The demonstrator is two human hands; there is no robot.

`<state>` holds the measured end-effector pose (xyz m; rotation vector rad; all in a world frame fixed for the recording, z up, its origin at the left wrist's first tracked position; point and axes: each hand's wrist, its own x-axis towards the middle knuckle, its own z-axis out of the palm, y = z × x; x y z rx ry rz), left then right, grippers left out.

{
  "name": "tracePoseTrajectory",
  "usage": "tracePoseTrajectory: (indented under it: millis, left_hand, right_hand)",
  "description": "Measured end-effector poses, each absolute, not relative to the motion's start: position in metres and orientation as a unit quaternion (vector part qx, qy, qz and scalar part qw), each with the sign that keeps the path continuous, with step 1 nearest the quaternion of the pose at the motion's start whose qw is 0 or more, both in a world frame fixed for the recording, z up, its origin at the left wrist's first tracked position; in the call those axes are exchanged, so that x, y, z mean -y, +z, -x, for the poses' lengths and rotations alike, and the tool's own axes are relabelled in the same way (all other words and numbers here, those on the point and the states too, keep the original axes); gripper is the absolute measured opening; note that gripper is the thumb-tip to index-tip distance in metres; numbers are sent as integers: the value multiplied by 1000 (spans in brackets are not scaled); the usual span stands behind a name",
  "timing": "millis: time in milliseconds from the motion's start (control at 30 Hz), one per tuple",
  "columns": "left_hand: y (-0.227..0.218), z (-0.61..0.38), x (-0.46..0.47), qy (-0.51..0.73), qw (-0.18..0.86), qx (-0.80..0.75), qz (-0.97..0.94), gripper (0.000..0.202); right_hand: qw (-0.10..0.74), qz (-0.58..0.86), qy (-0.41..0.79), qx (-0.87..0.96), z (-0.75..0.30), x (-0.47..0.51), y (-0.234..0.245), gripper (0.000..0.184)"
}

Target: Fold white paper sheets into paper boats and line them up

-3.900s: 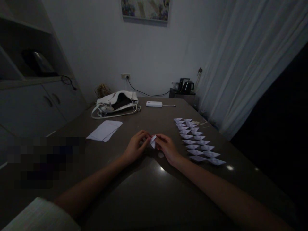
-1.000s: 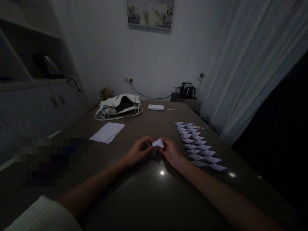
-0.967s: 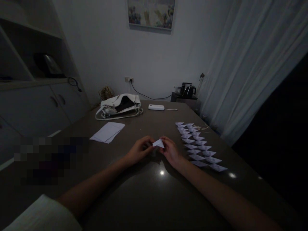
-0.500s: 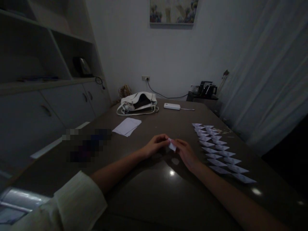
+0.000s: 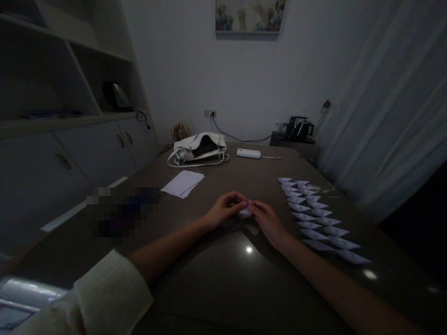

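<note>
Between both hands, just above the dark table, is a small folded piece of white paper. My left hand pinches its upper left side with thumb and fingers. On the other side my right hand grips it with closed fingertips. The fingers cover much of the paper, so its exact shape is hard to see. To the right stand two rows of folded paper boats, several in each. A small stack of white paper sheets lies beyond my left forearm.
A white handbag sits at the far end of the table, beside a white power bank with a short cable. A blurred-out dark patch covers something at left. Black kettles stand at the back right.
The folded paper has turned in my fingers, and its lower part now shows more to the left, beneath my left thumb. Both hands still hold it in nearly the same place.
</note>
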<state>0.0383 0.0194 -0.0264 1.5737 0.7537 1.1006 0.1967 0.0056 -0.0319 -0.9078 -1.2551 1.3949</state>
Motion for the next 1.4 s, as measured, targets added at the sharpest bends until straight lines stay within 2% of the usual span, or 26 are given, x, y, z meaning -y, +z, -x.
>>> tracePoseTrajectory:
  millis: [167, 767, 1000, 1400]
  left_hand:
    - [-26, -38, -20, 449, 519, -333, -647, 33]
    - [-21, -40, -14, 451, 473, -362, -665, 29]
    - [-25, -39, -16, 450, 461, -359, -675, 29]
    - [-24, -39, -15, 432, 470, -363, -679, 30]
  right_hand:
    - [514, 376, 580, 508, -196, -7, -33, 33]
    - [498, 396, 567, 523, -194, -4, -28, 29]
    - [489, 417, 541, 542, -195, -5, -27, 21]
    - [487, 425, 524, 556, -195, -5, -28, 19]
